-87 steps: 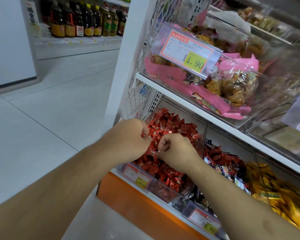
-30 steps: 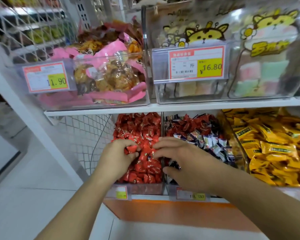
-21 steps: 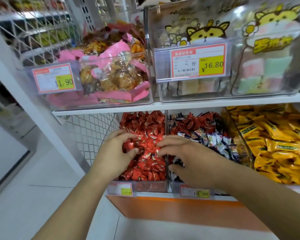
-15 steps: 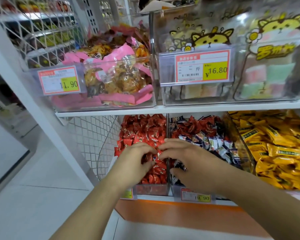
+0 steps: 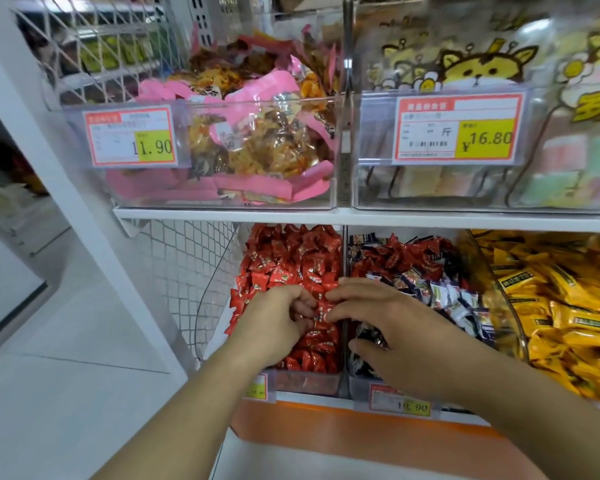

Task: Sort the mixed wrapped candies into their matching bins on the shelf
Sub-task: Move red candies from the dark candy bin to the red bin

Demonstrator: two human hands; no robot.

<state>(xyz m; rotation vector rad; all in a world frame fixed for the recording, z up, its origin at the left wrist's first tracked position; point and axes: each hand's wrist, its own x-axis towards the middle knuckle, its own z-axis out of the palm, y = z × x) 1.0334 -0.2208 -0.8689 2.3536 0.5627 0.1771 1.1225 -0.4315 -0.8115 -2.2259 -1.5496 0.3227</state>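
On the lower shelf, a clear bin at the left is heaped with red wrapped candies. The neighbouring bin holds a mix of red, dark blue and white wrapped candies. My left hand is down in the front of the red bin, its fingers curled into the red candies. My right hand lies across the divider between the two bins. Its straight fingertips touch red candies beside my left fingers, and its thumb rests on dark wrappers in the mixed bin.
A bin of yellow wrapped candies stands at the right. The upper shelf carries a bin of pink snack packs and a cartoon-cat bin just above my hands. A wire mesh panel and tiled floor are at the left.
My left hand slid right and curled its fingers into the red candies until it met my right fingertips. My right hand stayed across the divider.
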